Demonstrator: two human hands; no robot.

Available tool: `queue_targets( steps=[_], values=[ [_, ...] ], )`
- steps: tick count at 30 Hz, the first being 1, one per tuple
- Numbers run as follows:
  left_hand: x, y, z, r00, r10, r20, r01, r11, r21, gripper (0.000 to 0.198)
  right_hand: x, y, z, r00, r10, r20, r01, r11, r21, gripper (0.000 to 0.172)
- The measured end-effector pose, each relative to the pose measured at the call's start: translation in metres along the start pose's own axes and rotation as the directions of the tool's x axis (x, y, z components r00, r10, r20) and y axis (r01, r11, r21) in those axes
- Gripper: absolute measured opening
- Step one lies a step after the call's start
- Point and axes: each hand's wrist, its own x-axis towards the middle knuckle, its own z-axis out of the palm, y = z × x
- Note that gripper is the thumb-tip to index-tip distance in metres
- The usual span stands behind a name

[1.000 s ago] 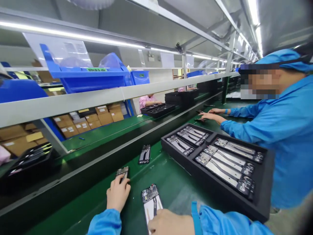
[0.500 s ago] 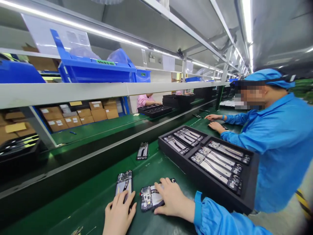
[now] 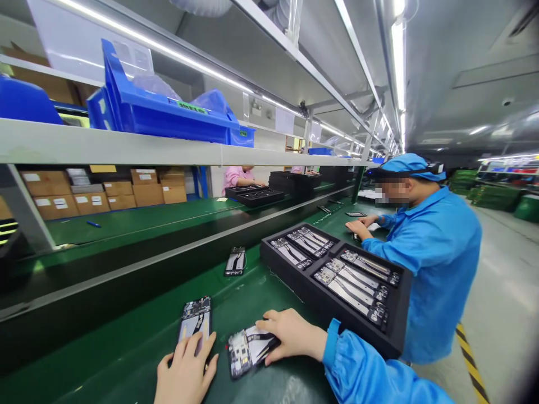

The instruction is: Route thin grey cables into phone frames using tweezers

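Observation:
Two smartphones without back covers lie before me, circuit boards and silver batteries exposed. The left smartphone is on the green bench, and my left hand wraps its near end, fingers over the battery. My right hand grips the other smartphone by its right end, thumb at the near edge and fingers across the far side. That phone's board end points left, with a small red spot at its corner. My right palm hides its right end. A third open smartphone lies farther back, touched by neither hand.
A black foam tray holding several open phones stands to the right. Beyond it, a co-worker in blue bends over the bench. A dark raised ledge runs along the left, below a shelf with blue bins.
My view has swung to the right, so the bench things appear farther left. The phone in my right hand now sits more slanted. Both hands remain on the same phones.

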Motion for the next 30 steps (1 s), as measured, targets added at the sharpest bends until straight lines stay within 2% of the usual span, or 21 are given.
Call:
queue_targets(
  steps=[3,7,10,13,16,17,19,20,21,23,26,28,30],
  values=[
    [-0.001,0.0,0.001,1.0,0.004,-0.002,-0.004,1.0,0.009,0.04,-0.012,-0.005,-0.002,0.998,-0.067,0.012,0.068,0.998,-0.011,0.074],
    [-0.002,0.0,0.002,1.0,0.01,-0.026,-0.009,1.0,0.028,0.04,-0.021,-0.009,-0.004,0.997,-0.066,0.035,0.067,0.997,-0.042,0.075],
    [-0.003,0.001,0.003,1.0,0.005,-0.027,-0.004,1.0,0.026,0.04,-0.03,-0.015,-0.017,0.997,-0.059,0.058,0.066,0.991,-0.115,0.081],
    [-0.003,0.002,0.003,1.0,-0.005,-0.024,0.005,1.0,-0.011,0.04,-0.05,-0.025,-0.049,0.998,-0.052,0.019,0.055,0.981,-0.184,0.083],
    [-0.004,0.002,0.004,1.0,-0.004,-0.019,0.003,0.998,-0.058,0.041,-0.068,-0.023,-0.1,0.994,-0.03,-0.103,0.006,0.974,-0.227,0.085],
    [-0.004,0.001,0.004,1.0,-0.001,-0.021,-0.001,0.998,-0.069,0.041,-0.069,-0.015,-0.118,0.986,0.018,-0.165,-0.053,0.976,-0.21,0.084],
    [-0.004,-0.001,0.004,0.999,0.02,-0.026,-0.022,0.996,-0.09,0.041,-0.061,0.011,-0.153,0.948,0.168,-0.271,-0.22,0.959,-0.177,0.076],
    [-0.004,-0.003,0.004,0.999,0.041,-0.024,-0.043,0.993,-0.105,0.041,-0.054,0.031,-0.166,0.906,0.285,-0.313,-0.353,0.917,-0.185,0.073],
    [-0.004,-0.004,0.005,0.997,0.072,-0.018,-0.074,0.989,-0.125,0.041,-0.044,0.053,-0.177,0.834,0.432,-0.344,-0.512,0.838,-0.188,0.072],
    [-0.002,-0.007,0.009,0.988,0.154,-0.014,-0.154,0.973,-0.171,0.041,-0.024,0.1,-0.188,0.743,0.559,-0.369,-0.646,0.743,-0.176,0.066],
    [0.001,-0.01,0.025,0.957,0.288,-0.043,-0.289,0.928,-0.236,0.047,-0.001,0.164,-0.182,0.641,0.693,-0.329,-0.76,0.632,-0.148,0.064],
    [0.002,-0.012,0.04,0.937,0.346,-0.053,-0.347,0.898,-0.272,0.052,0.007,0.195,-0.168,0.59,0.755,-0.287,-0.805,0.577,-0.138,0.058],
    [-0.001,-0.018,0.053,0.931,0.361,-0.051,-0.359,0.884,-0.299,0.053,0.012,0.218,-0.152,0.553,0.794,-0.251,-0.833,0.537,-0.135,0.044]
  ],
)
